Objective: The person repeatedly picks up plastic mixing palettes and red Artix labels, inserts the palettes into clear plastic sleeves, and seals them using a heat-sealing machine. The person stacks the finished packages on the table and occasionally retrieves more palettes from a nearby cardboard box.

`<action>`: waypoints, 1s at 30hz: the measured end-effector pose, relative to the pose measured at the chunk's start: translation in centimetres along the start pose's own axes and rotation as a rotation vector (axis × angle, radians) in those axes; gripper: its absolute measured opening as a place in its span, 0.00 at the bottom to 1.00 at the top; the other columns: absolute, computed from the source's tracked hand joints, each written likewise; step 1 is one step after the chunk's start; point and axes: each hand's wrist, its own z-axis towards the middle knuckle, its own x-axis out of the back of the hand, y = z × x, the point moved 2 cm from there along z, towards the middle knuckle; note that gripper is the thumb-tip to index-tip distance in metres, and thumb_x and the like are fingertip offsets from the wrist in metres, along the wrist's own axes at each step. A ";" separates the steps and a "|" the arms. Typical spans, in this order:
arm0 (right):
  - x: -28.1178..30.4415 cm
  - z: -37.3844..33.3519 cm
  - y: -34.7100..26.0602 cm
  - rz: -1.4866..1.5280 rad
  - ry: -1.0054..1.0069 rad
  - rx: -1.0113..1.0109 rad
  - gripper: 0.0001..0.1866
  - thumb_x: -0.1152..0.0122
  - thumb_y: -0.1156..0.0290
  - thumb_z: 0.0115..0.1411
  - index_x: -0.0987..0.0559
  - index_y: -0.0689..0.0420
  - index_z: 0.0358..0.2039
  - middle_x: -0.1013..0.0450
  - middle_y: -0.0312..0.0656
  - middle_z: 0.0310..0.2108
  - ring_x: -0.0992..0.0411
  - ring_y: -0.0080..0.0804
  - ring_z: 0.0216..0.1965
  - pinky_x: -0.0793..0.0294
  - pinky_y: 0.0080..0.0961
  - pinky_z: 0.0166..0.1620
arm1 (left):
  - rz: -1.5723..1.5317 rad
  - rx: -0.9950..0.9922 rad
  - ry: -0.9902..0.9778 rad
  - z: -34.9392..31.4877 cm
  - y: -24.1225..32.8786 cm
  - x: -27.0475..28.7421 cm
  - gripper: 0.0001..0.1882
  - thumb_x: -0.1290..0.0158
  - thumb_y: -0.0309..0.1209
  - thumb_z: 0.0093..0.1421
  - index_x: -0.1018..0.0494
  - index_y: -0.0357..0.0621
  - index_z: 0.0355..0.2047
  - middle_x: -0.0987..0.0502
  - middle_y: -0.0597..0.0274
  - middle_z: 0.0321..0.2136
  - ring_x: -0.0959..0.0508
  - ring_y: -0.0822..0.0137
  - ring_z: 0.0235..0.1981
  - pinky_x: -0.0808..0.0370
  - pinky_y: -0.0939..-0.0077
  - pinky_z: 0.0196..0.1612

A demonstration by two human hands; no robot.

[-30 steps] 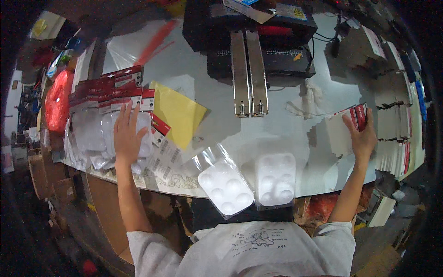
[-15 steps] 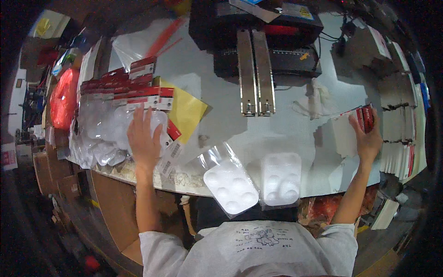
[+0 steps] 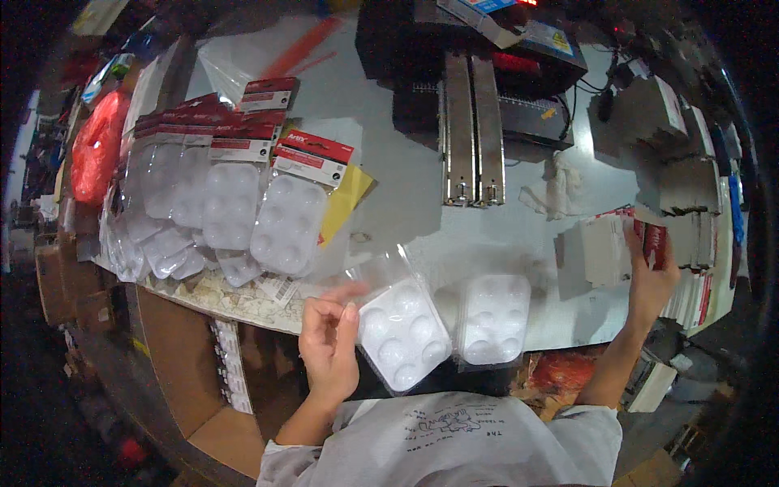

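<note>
hands well apart, left hand (image 3: 330, 347) half-curled beside bagged white tray (image 3: 403, 334), grip unclear, right hand (image 3: 653, 284) pinching red card (image 3: 652, 245) by card stack (image 3: 599, 253)

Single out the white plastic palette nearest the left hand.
The slanted, cardless white plastic palette beside the left hand; the straighter palette rightward and red-carded palettes leftward lie farther.

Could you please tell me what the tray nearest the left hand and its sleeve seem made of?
The tray looks like white moulded plastic, softly shiny, with smooth rounded wells; its sleeve seems clear, glossy plastic film, showing bright glints.
</note>
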 end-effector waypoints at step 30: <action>-6.4 -4.8 -5.8 0.525 -1.211 -0.173 0.13 0.37 0.65 0.51 0.21 0.63 0.30 0.25 0.39 0.23 0.27 0.22 0.24 0.28 0.20 0.27 | 0.056 0.060 -0.109 1.9 -0.3 -5.8 0.10 0.50 0.28 0.58 0.27 0.31 0.26 0.30 0.69 0.17 0.36 0.81 0.20 0.39 0.85 0.23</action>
